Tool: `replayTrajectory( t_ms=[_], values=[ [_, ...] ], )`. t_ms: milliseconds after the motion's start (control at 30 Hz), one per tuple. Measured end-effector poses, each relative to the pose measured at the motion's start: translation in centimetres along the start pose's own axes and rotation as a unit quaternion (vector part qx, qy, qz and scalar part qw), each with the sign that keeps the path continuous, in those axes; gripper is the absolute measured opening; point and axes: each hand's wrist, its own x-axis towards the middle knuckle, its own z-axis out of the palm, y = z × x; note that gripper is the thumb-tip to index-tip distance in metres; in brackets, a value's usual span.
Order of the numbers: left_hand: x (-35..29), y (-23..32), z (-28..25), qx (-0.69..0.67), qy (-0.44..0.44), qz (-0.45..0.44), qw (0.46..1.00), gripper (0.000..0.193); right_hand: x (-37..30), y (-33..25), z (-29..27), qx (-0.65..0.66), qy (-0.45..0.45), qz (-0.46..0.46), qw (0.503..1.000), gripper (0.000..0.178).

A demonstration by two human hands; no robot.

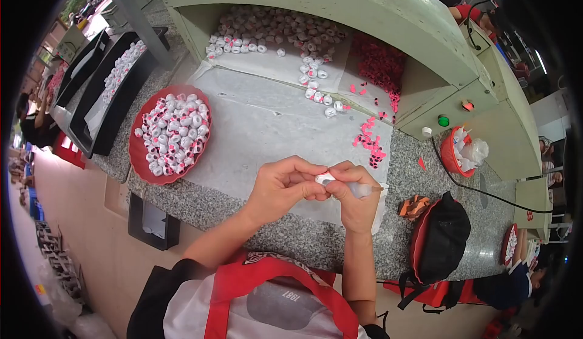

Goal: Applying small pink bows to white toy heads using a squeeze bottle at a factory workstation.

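Over white sheet | hands pinching white piece | right hand gripping translucent bottle | both objects partly hidden

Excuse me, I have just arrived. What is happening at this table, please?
A person works at a speckled worktable. The left hand holds a small white piece; the right hand, beside it, holds a translucent bottle with a narrow tip. On the left stands a red bowl full of similar pieces. More lie inside the open pale-green cabinet ahead, beside small pink pieces.
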Motion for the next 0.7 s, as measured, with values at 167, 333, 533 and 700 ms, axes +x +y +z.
replayTrajectory(
  t_ms=[167,333,533,700],
  values=[
    [-0.5,0.0,0.2,0.007,0.043,-0.007,0.999,0.019,-0.3,1.2,0.4,-0.035,0.054,-0.01,0.998,0.012],
    [-0.1,-0.2,-1.0,-0.017,0.05,-0.038,0.998,0.02,0.0,1.2,1.5,-0.007,0.076,0.082,0.994,0.013],
    [-0.1,-0.5,-0.9,-0.015,0.053,-0.009,0.998,0.019,0.3,1.7,1.4,-0.016,0.08,0.063,0.995,0.011],
    [0.2,-1.5,-1.5,-0.025,0.09,-0.014,0.995,0.019,0.8,3.7,1.2,-0.001,0.066,0.037,0.997,0.016]
  ],
)
